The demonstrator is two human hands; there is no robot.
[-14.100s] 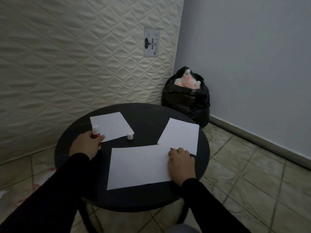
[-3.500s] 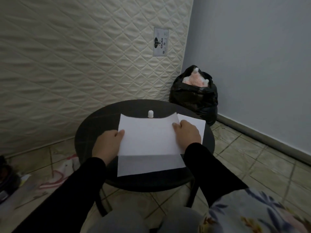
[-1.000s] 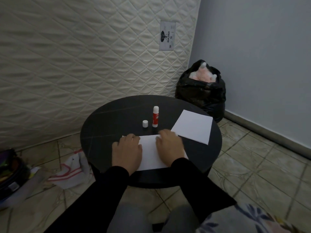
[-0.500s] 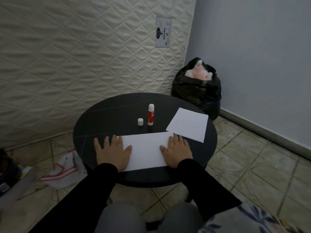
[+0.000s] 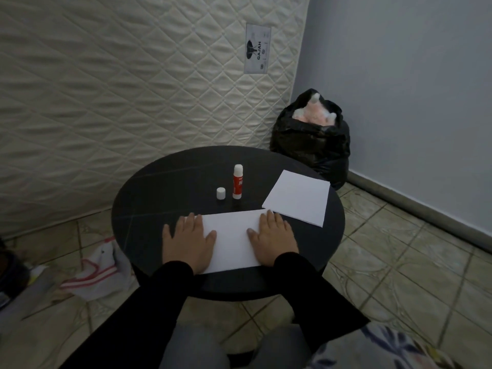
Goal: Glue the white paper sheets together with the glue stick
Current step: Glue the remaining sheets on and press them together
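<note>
Both hands, left hand (image 5: 189,242) and right hand (image 5: 274,239), press flat and open on the thin, limp sheets (image 5: 231,239) on the tabletop (image 5: 159,182), best lifted by an edge, glue stick (image 5: 237,181) just beyond.

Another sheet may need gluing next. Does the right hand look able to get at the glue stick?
Probably yes. The right hand lies flat on the paper, empty, and bare table separates it from the upright glue stick.

Table top (image 5: 170,179): dark, smooth, faint sheen. Paper sheet (image 5: 298,197) at 2 o'clock: matt white. Mattress (image 5: 133,83): quilted cloth. Bag (image 5: 311,145): glossy black plastic.
</note>
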